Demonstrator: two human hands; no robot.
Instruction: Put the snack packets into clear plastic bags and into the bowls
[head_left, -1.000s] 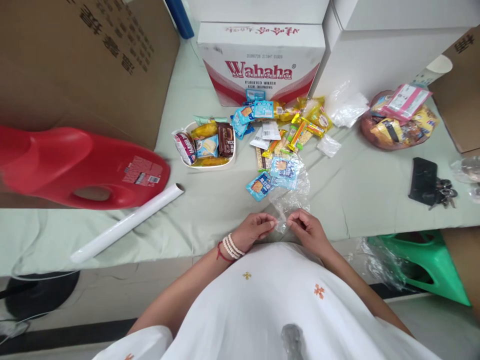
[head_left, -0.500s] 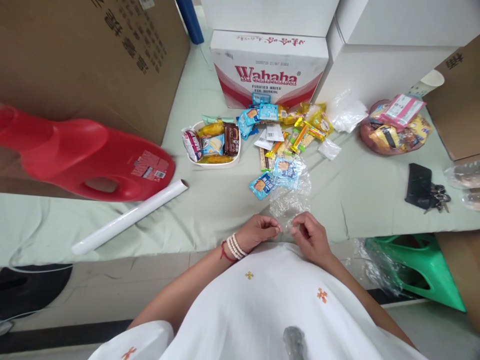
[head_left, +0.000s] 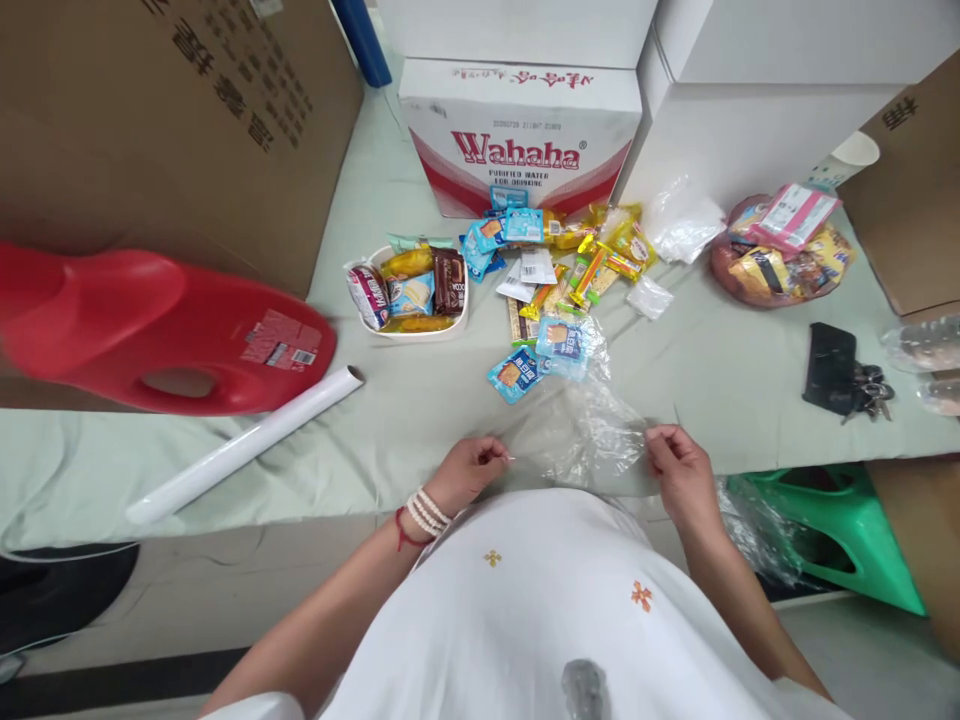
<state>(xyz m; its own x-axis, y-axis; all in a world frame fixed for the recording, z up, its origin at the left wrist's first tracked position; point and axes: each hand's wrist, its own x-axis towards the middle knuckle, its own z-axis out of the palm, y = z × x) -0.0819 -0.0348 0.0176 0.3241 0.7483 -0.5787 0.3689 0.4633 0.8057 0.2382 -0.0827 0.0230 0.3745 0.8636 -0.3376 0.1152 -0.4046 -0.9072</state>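
Plastic film (head_left: pixel 596 435), thin and clear, maybe a bag, stretches between two hands, low in the middle of the frame. The left hand (head_left: pixel 474 470), with pale beads (head_left: pixel 427 510) on its wrist, has its finger and thumb pressed together and seems to pinch one edge. The right hand (head_left: pixel 682 472), lower right of the middle, pinches the other edge. The hands have just moved from close together to well apart, and the film has gone from bunched up to pulled wide. That looks like it makes the film flatter and easier to see into, but I cannot tell if it has an open mouth. Its far end reaches up to two blue packets (head_left: pixel 515 374) near the middle. A bit farther up lie white packs (head_left: pixel 537 266) and yellow bars (head_left: pixel 592 275) in a loose pile. Left of the pile is a white tub (head_left: pixel 464 310) full of snacks; over to the right is a dark red bowl (head_left: pixel 739 287) with more. Behind the pile, at the top middle, stands a white and red box (head_left: pixel 517 130).
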